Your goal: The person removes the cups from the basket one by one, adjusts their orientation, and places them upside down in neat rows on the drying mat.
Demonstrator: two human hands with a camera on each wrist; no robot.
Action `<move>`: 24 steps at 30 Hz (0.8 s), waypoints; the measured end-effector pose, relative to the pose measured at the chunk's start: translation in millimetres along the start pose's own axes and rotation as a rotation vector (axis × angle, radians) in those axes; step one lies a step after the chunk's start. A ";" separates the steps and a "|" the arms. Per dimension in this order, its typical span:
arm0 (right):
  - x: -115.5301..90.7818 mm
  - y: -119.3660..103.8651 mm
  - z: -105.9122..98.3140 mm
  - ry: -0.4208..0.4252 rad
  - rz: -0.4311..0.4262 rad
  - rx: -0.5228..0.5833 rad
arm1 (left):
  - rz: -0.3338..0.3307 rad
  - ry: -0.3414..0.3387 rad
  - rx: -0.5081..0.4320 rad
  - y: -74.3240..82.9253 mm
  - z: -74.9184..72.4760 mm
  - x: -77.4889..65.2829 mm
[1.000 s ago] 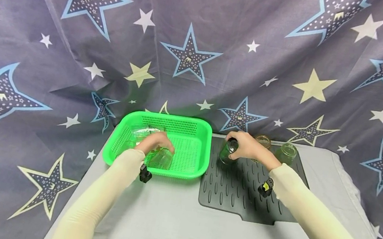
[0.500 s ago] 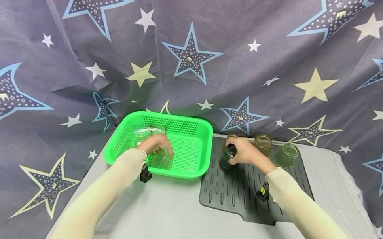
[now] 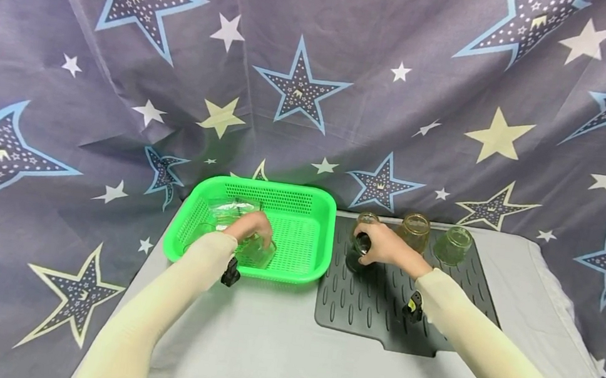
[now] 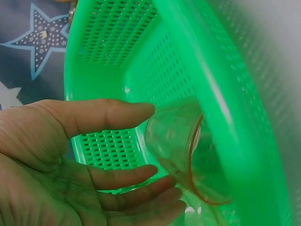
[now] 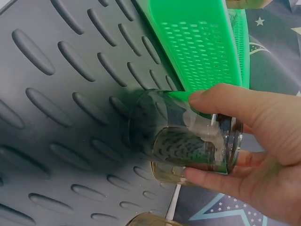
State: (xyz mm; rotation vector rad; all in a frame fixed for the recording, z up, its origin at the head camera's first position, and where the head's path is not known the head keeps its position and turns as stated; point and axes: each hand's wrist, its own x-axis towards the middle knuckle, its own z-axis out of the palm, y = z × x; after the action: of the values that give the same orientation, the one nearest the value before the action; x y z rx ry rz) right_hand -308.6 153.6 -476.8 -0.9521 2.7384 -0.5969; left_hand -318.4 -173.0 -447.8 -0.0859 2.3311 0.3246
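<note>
In the green basket (image 3: pixel 292 279), my left hand (image 3: pixel 254 227) has its thumb and loosely extended fingers on either side of the base of a clear drinking glass (image 4: pixel 176 146). That glass lies tipped, its mouth away from the palm; whether the fingertips touch it is hard to tell. My right hand (image 3: pixel 381 244) grips a dark grey-tinted glass (image 5: pixel 178 127) around its thick base, thumb on one side and fingers on the other. The glass is upside down, mouth at the black drying mat (image 3: pixel 356 309); whether it bears on the mat cannot be told.
An amber glass (image 3: pixel 367 218) stands just behind the held one. Another amber glass (image 3: pixel 416 228) and a green glass (image 3: pixel 452 245) stand inverted along the mat's back. More clear glasses (image 3: pixel 232 207) lie in the basket's left part. A star-patterned curtain (image 3: pixel 308 145) hangs behind the table.
My right hand has brought the dark glass slightly nearer and lower over the mat, uncovering the amber glasses behind. My left hand has shifted a little, and the clear glass by it has turned slightly.
</note>
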 end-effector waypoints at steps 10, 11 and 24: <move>0.9 0.4 3.7 -0.014 0.011 -0.010 | -0.068 -0.113 0.165 3.2 -3.1 3.6; 0.8 0.6 4.3 -0.016 0.005 -0.010 | -0.068 -0.114 0.184 3.5 -1.8 4.9; 0.2 1.4 6.3 -0.015 -0.015 0.000 | -0.116 -0.018 0.178 12.8 6.7 7.9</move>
State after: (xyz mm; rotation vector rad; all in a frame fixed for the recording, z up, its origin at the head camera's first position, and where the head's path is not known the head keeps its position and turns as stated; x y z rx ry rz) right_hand -307.7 152.5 -483.0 -0.9739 2.7208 -0.5894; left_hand -321.4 -158.7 -455.3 -0.1294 2.3148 0.0589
